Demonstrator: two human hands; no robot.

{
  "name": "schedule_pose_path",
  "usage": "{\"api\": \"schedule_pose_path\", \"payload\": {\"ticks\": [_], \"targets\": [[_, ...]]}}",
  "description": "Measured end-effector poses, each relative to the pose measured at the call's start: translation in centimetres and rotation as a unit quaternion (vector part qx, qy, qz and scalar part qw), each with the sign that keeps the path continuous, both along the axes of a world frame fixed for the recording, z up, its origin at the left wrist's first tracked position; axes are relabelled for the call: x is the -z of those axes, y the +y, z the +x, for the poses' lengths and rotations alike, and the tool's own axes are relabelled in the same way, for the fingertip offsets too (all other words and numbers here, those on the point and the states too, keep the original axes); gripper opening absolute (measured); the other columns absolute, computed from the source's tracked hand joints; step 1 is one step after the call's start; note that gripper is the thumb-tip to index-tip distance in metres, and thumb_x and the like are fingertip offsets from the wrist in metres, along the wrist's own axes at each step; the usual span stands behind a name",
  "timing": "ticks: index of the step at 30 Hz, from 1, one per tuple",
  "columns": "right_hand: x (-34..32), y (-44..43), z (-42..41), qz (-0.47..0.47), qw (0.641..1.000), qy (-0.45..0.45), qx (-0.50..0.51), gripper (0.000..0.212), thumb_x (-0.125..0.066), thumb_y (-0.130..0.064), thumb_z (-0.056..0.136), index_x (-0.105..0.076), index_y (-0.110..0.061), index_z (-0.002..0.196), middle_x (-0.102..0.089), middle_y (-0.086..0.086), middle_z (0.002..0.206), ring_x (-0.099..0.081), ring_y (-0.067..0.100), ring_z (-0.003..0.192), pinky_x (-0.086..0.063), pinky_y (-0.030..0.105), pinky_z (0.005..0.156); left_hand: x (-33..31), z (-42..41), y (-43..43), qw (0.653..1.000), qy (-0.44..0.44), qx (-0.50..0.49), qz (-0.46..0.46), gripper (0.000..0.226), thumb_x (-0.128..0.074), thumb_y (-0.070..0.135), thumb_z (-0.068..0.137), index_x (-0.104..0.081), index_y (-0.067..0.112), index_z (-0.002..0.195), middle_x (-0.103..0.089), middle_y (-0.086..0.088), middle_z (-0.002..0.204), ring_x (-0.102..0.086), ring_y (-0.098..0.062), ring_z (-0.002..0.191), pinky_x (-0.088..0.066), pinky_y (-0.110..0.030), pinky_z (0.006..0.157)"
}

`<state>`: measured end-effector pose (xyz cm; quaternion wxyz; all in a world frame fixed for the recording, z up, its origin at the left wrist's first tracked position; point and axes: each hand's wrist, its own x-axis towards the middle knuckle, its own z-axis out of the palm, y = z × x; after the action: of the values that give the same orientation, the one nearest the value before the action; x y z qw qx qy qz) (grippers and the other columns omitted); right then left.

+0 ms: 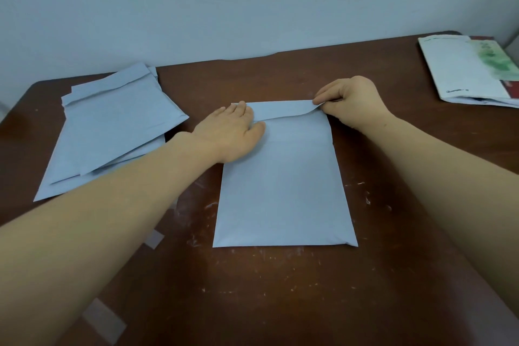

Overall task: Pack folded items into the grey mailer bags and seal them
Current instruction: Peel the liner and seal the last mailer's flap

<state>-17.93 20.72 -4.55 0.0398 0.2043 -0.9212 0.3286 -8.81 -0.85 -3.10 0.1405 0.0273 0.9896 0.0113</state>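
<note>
A grey mailer bag (283, 182) lies flat in the middle of the brown table (280, 289), its flap (280, 111) folded down across the far end. My left hand (230, 135) lies palm down on the bag's top left corner, fingers over the flap's left end. My right hand (351, 101) pinches the flap's right end between thumb and fingers, where the flap is lifted slightly. What is inside the bag is hidden.
A loose stack of grey mailer bags (112, 126) lies at the left of the table. Printed folded items (474, 70) lie at the far right corner. Peeled paper strips (104, 320) lie near the front left edge. A pale wall stands behind the table.
</note>
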Motion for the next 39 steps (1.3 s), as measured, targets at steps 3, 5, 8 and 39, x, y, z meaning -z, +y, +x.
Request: {"api": "schedule_pose_path", "payload": {"ticks": [3,5,8,39], "targets": [[-0.1,0.0,0.1,-0.003,1.000,-0.002,0.003,0.022,-0.059,0.002,0.081,-0.075,-0.008,0.094,-0.069,0.005,0.109,-0.062,0.018,0.103,-0.043,0.021,0.093,0.0,0.1,1.2,1.000,0.017,0.003,0.001,0.059,-0.014,0.037,0.099,-0.009,0.006,0.149,-0.004,-0.011,0.159,-0.005,-0.019,0.147,-0.007,-0.032,0.118],[0.0,-0.1,0.2,-0.001,1.000,0.001,0.001,0.022,-0.059,0.002,0.081,-0.075,-0.007,0.094,-0.069,0.006,0.109,-0.062,0.018,0.103,-0.042,0.020,0.092,0.3,0.4,1.6,1.000,0.015,0.003,0.014,0.060,-0.015,0.037,0.099,-0.007,0.006,0.150,-0.002,-0.011,0.159,-0.003,-0.019,0.147,-0.008,-0.033,0.118],[0.0,0.0,0.3,0.000,1.000,0.003,-0.002,0.023,-0.059,0.002,0.081,-0.075,-0.007,0.095,-0.069,0.006,0.110,-0.062,0.019,0.104,-0.041,0.020,0.094,0.3,0.5,2.1,0.999,0.010,-0.020,0.034,0.061,-0.016,0.038,0.099,-0.008,0.005,0.149,-0.002,-0.011,0.159,-0.002,-0.020,0.147,-0.011,-0.035,0.117],[0.3,0.5,0.0,0.018,1.000,0.009,-0.022,0.030,-0.052,0.006,0.082,-0.073,-0.006,0.099,-0.068,0.008,0.114,-0.060,0.020,0.108,-0.038,0.016,0.093,0.4,-0.9,8.0,0.996,0.042,-0.004,0.077,0.054,-0.022,0.033,0.098,-0.034,-0.003,0.136,-0.026,-0.022,0.150,-0.020,-0.028,0.141,-0.019,-0.035,0.113]]}}
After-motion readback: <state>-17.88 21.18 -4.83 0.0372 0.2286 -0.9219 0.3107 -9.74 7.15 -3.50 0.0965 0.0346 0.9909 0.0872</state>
